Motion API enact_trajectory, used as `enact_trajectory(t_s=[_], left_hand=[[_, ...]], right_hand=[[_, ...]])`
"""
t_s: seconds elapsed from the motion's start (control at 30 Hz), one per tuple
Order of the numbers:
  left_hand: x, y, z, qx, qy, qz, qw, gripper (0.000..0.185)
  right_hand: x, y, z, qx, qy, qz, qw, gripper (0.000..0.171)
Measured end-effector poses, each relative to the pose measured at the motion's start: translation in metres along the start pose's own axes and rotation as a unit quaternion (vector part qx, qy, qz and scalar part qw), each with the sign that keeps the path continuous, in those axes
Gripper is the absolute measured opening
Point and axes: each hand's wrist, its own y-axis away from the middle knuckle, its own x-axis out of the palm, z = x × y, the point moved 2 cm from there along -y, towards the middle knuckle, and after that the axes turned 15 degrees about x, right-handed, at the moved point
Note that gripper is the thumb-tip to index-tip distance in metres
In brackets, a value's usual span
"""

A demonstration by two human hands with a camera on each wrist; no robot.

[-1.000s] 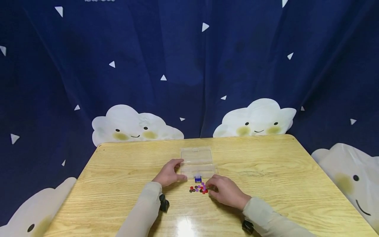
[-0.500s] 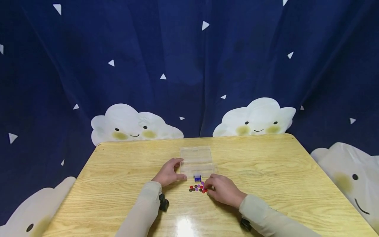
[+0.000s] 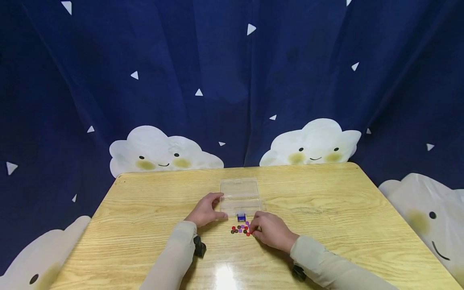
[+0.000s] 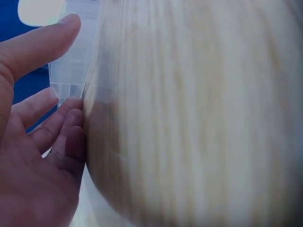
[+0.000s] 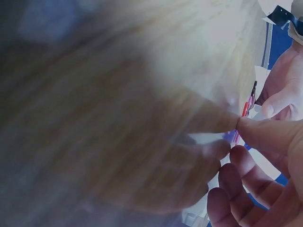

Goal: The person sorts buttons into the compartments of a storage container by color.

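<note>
A clear plastic box (image 3: 240, 206) stands with its lid (image 3: 238, 187) laid back on the wooden table. A small blue piece (image 3: 241, 217) is at the middle of its front edge. My left hand (image 3: 206, 210) holds the box's left end, thumb near the front corner and fingers along the side; the left wrist view shows these fingertips (image 4: 73, 137) curled against it. In front lie several small round beads (image 3: 239, 229), red, purple and dark brown. My right hand (image 3: 271, 230) reaches the pile's right edge with curled fingers. Whether a bead sits between thumb and forefinger is unclear.
The wooden table (image 3: 156, 201) extends well beyond both hands. Behind it hangs a dark blue curtain (image 3: 224, 80) with white triangles and clouds. Dark cameras (image 3: 199, 246) are strapped at both wrists.
My right hand has shifted slightly left over the pile's right edge, covering beads that showed there before. My left hand and the box keep their places; the whole view drifts slightly.
</note>
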Motion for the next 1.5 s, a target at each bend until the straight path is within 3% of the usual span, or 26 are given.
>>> enact_trajectory(t_s=[0.73,1.03,1.5], left_hand=[[-0.0017,-0.0021,-0.0003,-0.004,0.003,0.003,1.0,0.079],[0.0,-0.0017,0.0004,-0.007,-0.005,0.002,1.0,0.078],[-0.0003,-0.0016,0.0004,-0.014,0.006,0.003,0.9999,0.079]], right_hand=[[0.0007,-0.0008,0.0019,0.003,0.009,-0.018,1.0,0.009],[0.001,0.0006,0.0021,0.013,0.01,-0.025,1.0,0.017],[-0.0013,0.0032,0.0034,-0.012,0.02,-0.036,0.999,0.012]])
